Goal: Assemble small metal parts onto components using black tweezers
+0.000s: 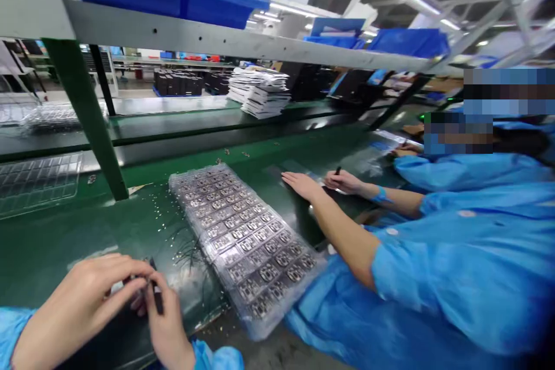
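- Green desk [52, 243] surface, near edge, lower left: a small dark part [155, 292] is held here between both hands, just above the desk.
- Its long axis is seen to point away from the person, tilted slightly to the right.
- The left hand [82, 295] is curled shut, fingertips brought onto the part from the left.
- The right hand [167, 324] is closed in a pinch, the part gripped from below and from the right.
- A clear component tray [247, 237] is laid just right of the fingers, its long axis running diagonally from far left to near right; the right hand is nearer to it.
- Small loose pieces [173, 231] are scattered between hands and tray.
- Beyond the tray, a co-worker's hand [301, 184] is rested flat on the desk.
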Action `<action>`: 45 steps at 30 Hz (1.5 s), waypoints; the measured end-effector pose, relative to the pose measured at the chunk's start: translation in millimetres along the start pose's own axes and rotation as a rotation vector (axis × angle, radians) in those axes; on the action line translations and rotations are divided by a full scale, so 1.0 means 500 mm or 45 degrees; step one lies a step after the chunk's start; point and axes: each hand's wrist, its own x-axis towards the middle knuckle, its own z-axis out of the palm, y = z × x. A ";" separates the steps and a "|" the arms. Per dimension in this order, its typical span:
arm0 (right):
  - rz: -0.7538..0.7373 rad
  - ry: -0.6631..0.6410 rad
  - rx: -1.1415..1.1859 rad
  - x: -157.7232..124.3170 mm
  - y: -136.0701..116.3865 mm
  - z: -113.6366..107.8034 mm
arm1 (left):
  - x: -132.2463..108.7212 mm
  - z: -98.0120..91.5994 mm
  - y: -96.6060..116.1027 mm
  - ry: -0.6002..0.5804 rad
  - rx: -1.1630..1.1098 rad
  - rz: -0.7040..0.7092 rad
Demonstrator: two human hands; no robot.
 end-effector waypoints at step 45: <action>0.427 -0.253 0.012 0.011 0.004 0.044 | -0.113 0.113 -0.105 0.156 -0.721 -0.640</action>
